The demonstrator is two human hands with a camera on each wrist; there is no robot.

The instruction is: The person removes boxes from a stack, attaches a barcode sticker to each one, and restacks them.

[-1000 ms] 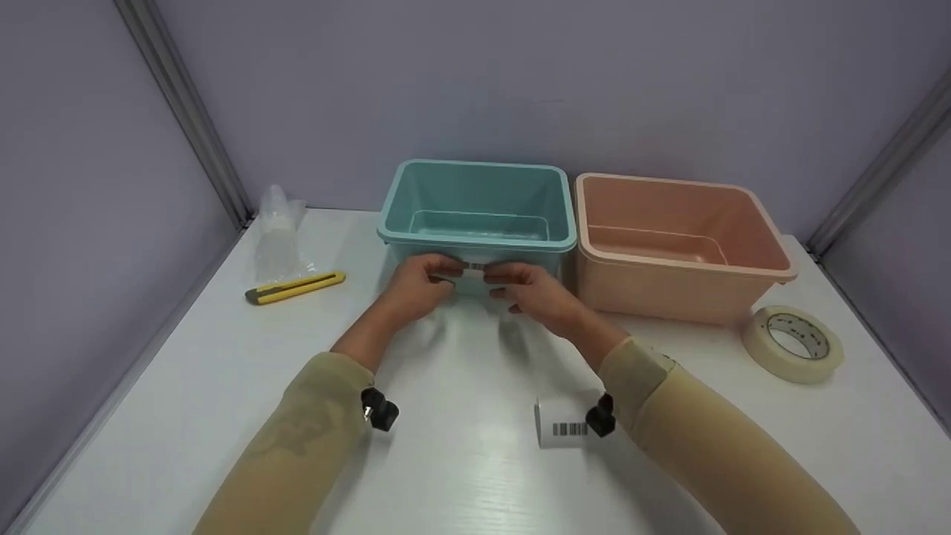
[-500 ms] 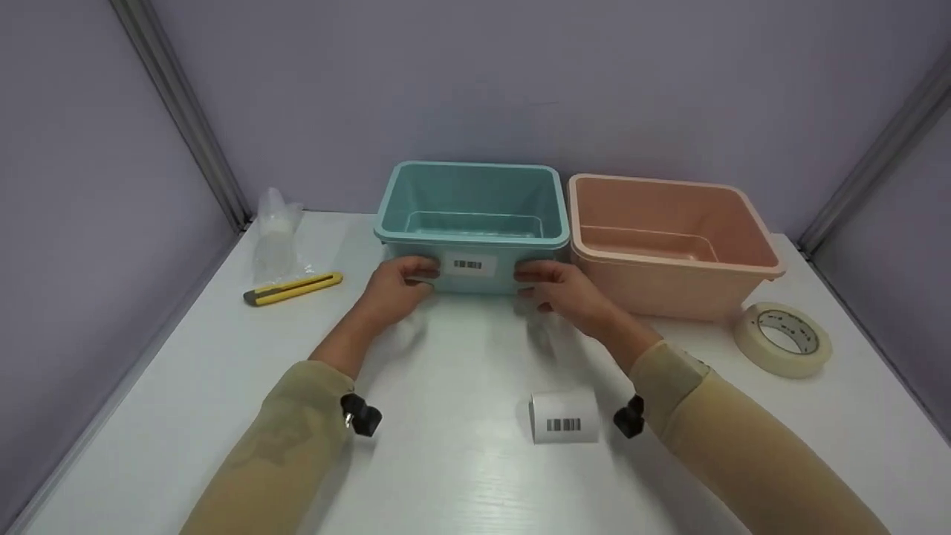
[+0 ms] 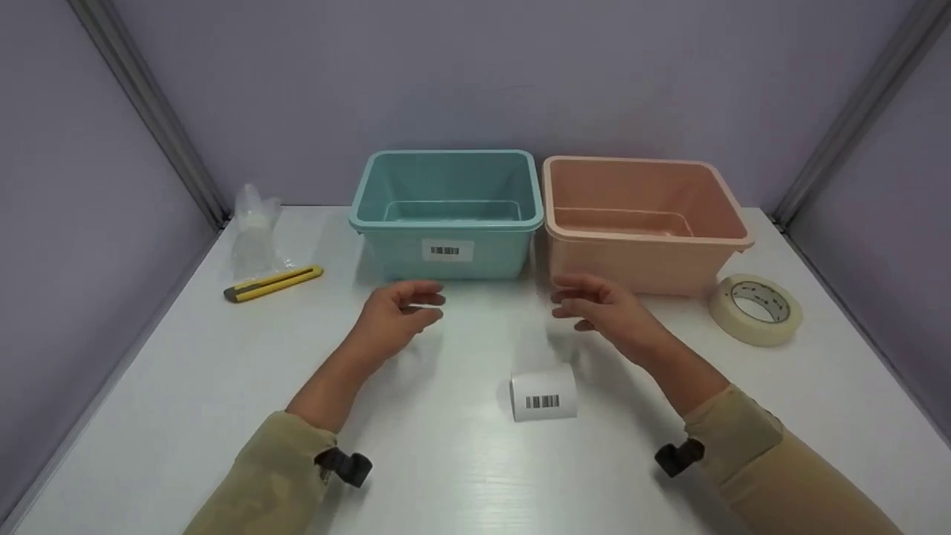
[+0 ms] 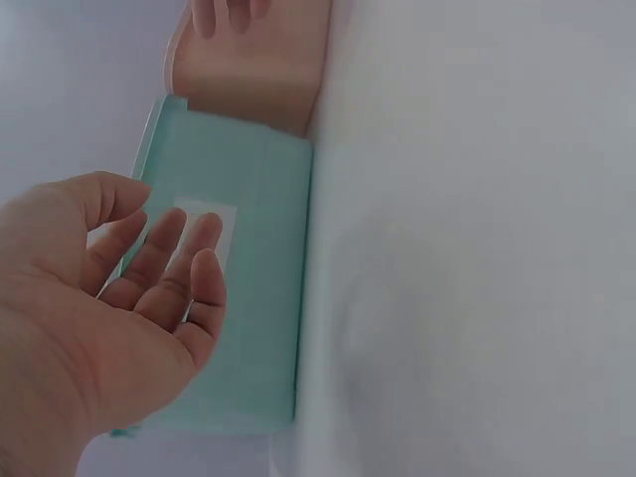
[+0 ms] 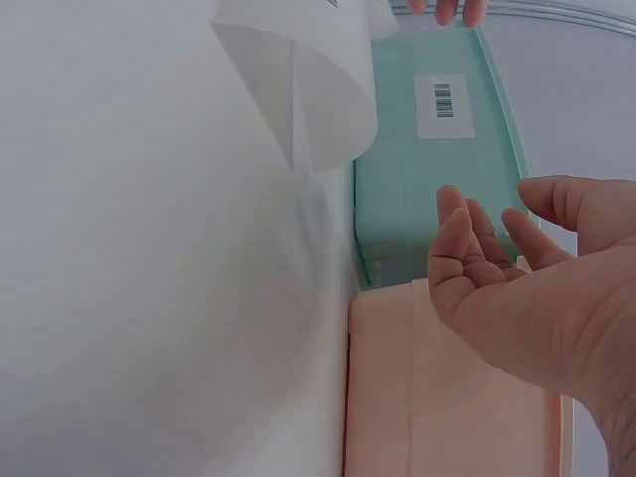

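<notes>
My left hand [image 3: 397, 310] hovers above the tabletop [image 3: 178, 416] just in front of the teal bin [image 3: 446, 215], fingers relaxed and loosely spread, holding nothing. My right hand [image 3: 605, 308] hovers likewise in front of the pink bin [image 3: 643, 223], fingers loosely extended, palm turned inward, holding nothing. The teal bin stands at the middle of the tabletop's far edge, its near wall bearing a white barcode label [image 3: 446, 250]; neither hand touches the bin or the label. The pink bin stands just beside it on the right. A label roll [image 3: 544, 394] with a barcode showing lies near the tabletop's centre, between my forearms. A tape roll [image 3: 755, 309] lies flat toward the right edge, near the pink bin. A yellow knife [image 3: 273, 283] lies toward the far left corner, with a clear bag [image 3: 255, 230] just behind it.
</notes>
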